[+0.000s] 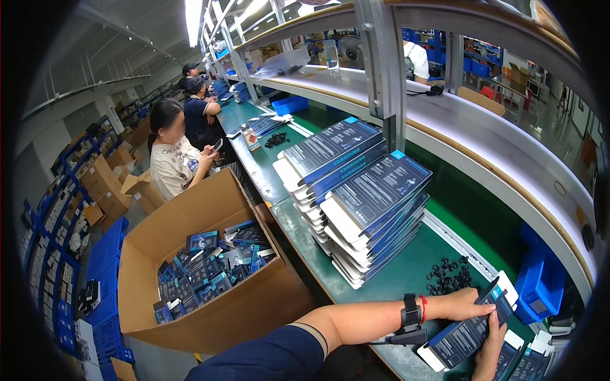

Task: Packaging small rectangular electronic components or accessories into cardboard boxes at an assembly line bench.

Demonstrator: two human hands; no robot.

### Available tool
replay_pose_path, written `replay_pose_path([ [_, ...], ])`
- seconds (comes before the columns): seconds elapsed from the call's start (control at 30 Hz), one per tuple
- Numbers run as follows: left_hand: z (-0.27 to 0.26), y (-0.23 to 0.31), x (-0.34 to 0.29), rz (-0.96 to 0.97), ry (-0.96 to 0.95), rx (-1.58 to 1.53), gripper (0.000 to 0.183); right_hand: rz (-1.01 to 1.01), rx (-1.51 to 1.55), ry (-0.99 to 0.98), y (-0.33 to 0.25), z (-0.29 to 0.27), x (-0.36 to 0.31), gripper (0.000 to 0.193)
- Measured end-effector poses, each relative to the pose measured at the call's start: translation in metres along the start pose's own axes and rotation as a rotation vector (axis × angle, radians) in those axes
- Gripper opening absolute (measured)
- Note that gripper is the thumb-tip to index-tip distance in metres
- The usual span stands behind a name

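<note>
At the bench's near right, my left hand (459, 304) and my right hand (490, 348) both grip a small dark blue carton (459, 344). The carton is tilted, with white flaps standing out at its ends. My left fingers lie near its upper end, while the right hand wraps its right side. Beside my left wrist is a loose pile of small black ring-like parts (450, 275). Farther back, two tall stacks of similar flattened cartons (380, 189) rise from the green bench top (292, 222). More cartons (530, 365) lie to the right of my hands.
Left of the bench stands a large open cardboard box (216, 327), partly filled with small blue cartons. A blue bin (540, 286) sits at right, under a metal-framed shelf (495, 149). Beyond the box, a person (171, 152) holds a phone. A bottle (250, 138) stands farther along.
</note>
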State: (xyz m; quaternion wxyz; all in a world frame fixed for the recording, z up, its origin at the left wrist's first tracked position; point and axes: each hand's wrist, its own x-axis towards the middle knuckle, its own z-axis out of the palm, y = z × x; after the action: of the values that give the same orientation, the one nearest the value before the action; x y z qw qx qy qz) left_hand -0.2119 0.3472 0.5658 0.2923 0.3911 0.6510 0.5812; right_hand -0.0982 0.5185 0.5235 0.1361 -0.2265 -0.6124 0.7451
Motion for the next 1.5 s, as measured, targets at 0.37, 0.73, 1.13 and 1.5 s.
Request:
replay_pose_path([
  [0.37,0.001,-0.006,0.002,0.006,-0.008,-0.028,0.053,-0.002,0.001,0.001,-0.006,0.006,-0.003,0.059],
  [0.73,-0.001,0.0,0.0,-0.035,0.003,0.0,0.058,-0.008,-0.011,-0.011,-0.004,0.004,-0.002,0.06],
  [1.13,0.0,-0.008,0.004,-0.003,-0.009,0.025,0.054,-0.013,0.003,-0.024,-0.004,0.004,-0.002,0.059],
  [1.5,-0.001,0.002,0.0,-0.055,-0.003,0.019,0.058,-0.017,-0.011,-0.02,-0.003,0.003,-0.001,0.057],
])
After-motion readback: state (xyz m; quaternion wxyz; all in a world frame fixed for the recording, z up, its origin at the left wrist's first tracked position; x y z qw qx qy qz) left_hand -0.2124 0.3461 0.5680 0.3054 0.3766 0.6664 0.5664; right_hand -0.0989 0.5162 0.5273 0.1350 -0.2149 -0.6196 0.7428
